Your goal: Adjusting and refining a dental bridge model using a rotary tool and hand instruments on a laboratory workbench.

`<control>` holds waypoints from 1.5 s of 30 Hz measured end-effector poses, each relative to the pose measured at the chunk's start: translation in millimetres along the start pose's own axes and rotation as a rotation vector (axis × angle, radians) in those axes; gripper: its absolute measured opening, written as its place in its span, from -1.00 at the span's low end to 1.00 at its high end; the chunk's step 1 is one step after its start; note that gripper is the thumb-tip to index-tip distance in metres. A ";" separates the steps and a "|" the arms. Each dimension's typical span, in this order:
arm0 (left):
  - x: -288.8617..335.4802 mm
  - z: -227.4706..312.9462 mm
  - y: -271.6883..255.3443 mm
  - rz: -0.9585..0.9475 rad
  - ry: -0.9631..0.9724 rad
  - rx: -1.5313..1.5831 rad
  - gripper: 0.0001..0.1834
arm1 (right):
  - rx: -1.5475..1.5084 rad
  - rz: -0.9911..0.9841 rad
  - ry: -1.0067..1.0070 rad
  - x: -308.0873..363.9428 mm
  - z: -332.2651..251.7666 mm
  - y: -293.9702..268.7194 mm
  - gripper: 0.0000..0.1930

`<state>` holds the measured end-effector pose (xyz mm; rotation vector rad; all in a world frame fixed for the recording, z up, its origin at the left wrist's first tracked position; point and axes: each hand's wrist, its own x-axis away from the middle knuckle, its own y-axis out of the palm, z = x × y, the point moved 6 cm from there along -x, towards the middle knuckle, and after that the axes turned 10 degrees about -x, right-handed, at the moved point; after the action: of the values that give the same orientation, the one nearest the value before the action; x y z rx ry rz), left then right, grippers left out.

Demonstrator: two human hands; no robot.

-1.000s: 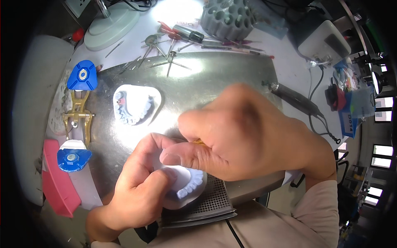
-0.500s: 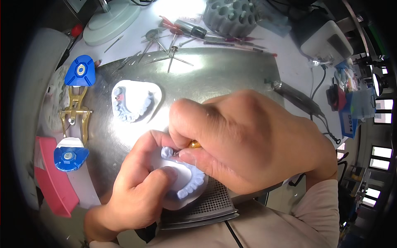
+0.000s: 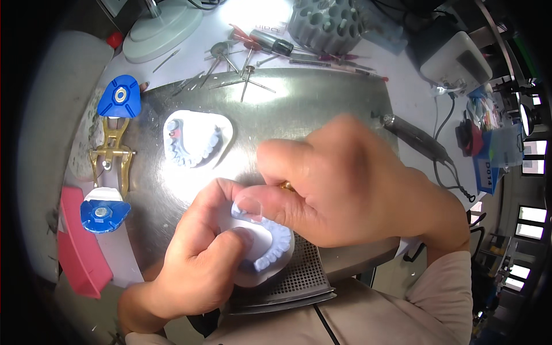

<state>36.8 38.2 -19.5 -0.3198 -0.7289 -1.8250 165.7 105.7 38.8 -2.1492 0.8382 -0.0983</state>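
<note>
My left hand (image 3: 192,261) is closed round a dental model (image 3: 277,244) with pale blue-grey teeth on a white base, its thumb pressed on the white middle. My right hand (image 3: 362,184) is curled over the model's far right side. Between its fingers shows a bit of a small gold-coloured tool (image 3: 287,186); the rest is hidden. The right thumb lies over the teeth at the far end of the arch. A second dental model (image 3: 225,131), with a small pink patch by one tooth, lies on the metal plate (image 3: 310,100) beyond my left hand.
A brass articulator (image 3: 113,153) with blue mounting plates stands at left, beside a pink tray (image 3: 82,247). Rotary burs (image 3: 248,79) and a grey bur holder (image 3: 328,29) are at the back. A corded handpiece (image 3: 415,137) lies right. Under the model is a perforated grate (image 3: 306,269).
My right thumb has moved onto the teeth and now covers the far end of the arch. The right hand has shifted slightly right, hiding more of the gold-coloured tool. The left hand keeps its hold.
</note>
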 end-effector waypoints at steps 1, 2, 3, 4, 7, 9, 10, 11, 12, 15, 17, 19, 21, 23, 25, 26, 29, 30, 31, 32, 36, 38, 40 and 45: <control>0.4 2.3 1.0 0.016 0.042 -0.017 -0.60 | 0.032 0.018 -0.026 0.9 -0.5 0.3 -0.75; 1.2 4.5 1.3 0.032 0.084 -0.035 -0.60 | 0.030 0.017 -0.024 0.3 -2.2 -1.2 -0.75; 2.6 3.8 1.1 0.033 0.082 -0.034 -0.60 | -0.021 -0.034 0.004 -0.9 -3.8 -1.1 -0.76; 2.1 2.8 0.8 0.026 0.052 0.009 -0.60 | -0.065 -0.084 0.033 -1.7 -3.3 -1.4 -0.76; 1.7 3.3 0.3 0.015 0.027 0.020 -0.60 | -0.171 -0.035 0.055 5.3 0.8 3.4 -0.69; 2.6 3.2 0.7 0.014 0.027 -0.012 -0.59 | -0.145 -0.046 0.030 4.7 3.3 3.1 -0.70; 2.7 4.9 0.6 0.028 0.043 -0.003 -0.60 | -0.093 -0.075 0.046 1.9 0.7 -0.1 -0.73; 2.6 6.3 0.2 0.041 0.059 0.005 -0.60 | -0.040 -0.104 0.063 0.7 -0.2 -0.9 -0.75; 2.7 5.2 0.2 0.040 0.056 0.004 -0.60 | -0.042 -0.103 0.065 1.7 1.8 1.5 -0.75; 1.7 4.2 0.3 0.026 0.069 -0.002 -0.61 | 0.005 -0.011 -0.037 3.2 0.4 2.0 -0.75; 2.0 3.6 0.7 0.015 0.052 0.033 -0.61 | -0.159 0.088 0.020 3.9 -0.4 -3.6 -0.70; 2.1 4.5 1.4 0.020 0.058 0.013 -0.61 | -0.178 0.076 -0.009 2.9 1.2 1.3 -0.70; 3.4 5.1 0.6 0.028 0.066 -0.007 -0.61 | -0.199 0.063 -0.040 1.1 -0.5 0.6 -0.70; 1.4 0.3 -0.6 0.010 0.023 0.018 -0.62 | -0.098 -0.067 0.073 1.3 3.6 1.8 -0.76; 1.8 3.0 0.8 0.020 0.037 0.005 -0.62 | -0.071 -0.054 0.020 0.4 3.2 0.9 -0.76; 2.8 4.4 1.2 0.034 0.049 -0.008 -0.63 | -0.048 -0.042 -0.035 0.5 0.6 0.8 -0.76; 0.5 5.5 1.3 0.032 0.063 -0.011 -0.62 | -0.203 0.080 0.027 3.6 1.3 -2.0 -0.68; 0.5 6.7 1.6 0.031 0.064 -0.012 -0.62 | -0.201 0.081 0.028 3.1 1.8 -3.1 -0.68; 1.5 5.7 1.8 0.027 0.036 -0.009 -0.62 | -0.149 0.057 -0.002 2.6 0.6 -1.8 -0.68; 2.3 4.7 2.1 0.024 0.009 -0.006 -0.61 | -0.097 0.033 -0.032 2.2 -0.4 -0.5 -0.68; 3.4 4.9 1.3 0.041 0.009 -0.022 -0.61 | -0.073 -0.032 -0.002 -1.4 0.9 1.1 -0.77; 2.5 4.9 1.2 0.030 0.019 0.003 -0.62 | -0.076 -0.074 -0.019 -0.3 2.1 3.4 -0.77; 1.5 4.0 -0.4 0.014 0.030 -0.003 -0.62 | -0.143 -0.029 0.017 2.7 -1.0 -1.9 -0.72; 1.9 4.5 1.7 0.017 0.054 -0.021 -0.63 | -0.145 0.069 -0.046 1.0 0.4 -2.1 -0.65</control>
<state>37.1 39.2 -14.4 -0.2882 -0.6678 -1.8191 167.7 106.3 39.8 -2.2450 0.9162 0.0489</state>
